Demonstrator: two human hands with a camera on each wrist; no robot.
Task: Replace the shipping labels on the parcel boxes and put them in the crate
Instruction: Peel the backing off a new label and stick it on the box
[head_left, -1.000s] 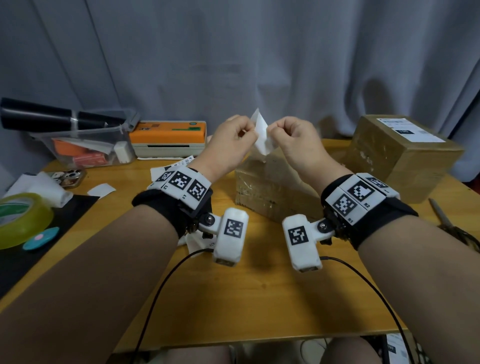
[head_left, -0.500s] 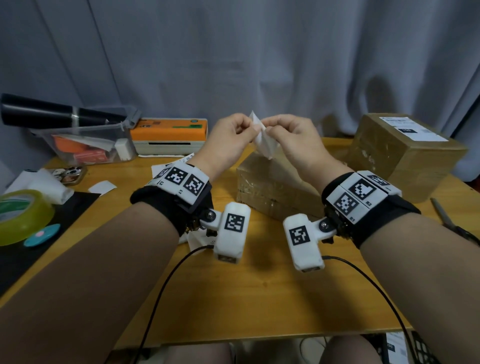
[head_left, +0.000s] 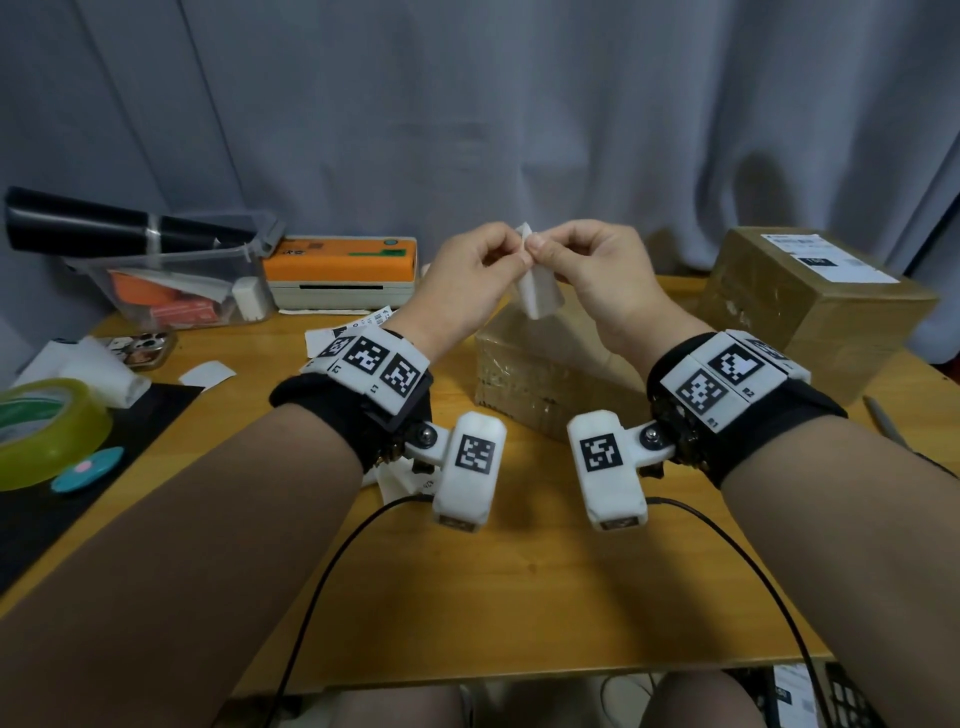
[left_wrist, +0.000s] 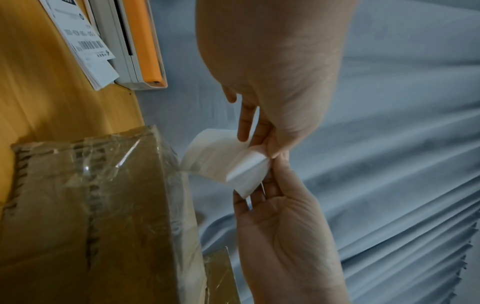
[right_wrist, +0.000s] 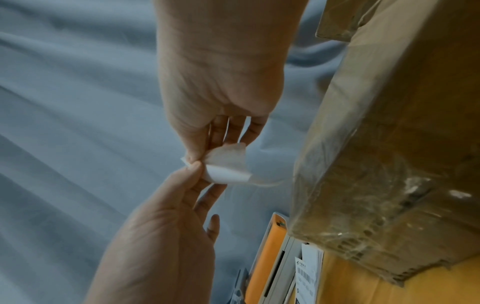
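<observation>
two parcel boxes (head_left: 556, 364) (head_left: 821, 301), one label printer (head_left: 340, 273), two hands (head_left: 467, 280) (head_left: 608, 275)

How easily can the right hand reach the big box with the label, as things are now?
Probably not at once. The right hand and the left hand both pinch the white label. The way to the big box looks free; it must release first.

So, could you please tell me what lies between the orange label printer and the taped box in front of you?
In the head view, printed labels lie on the table there.
</observation>
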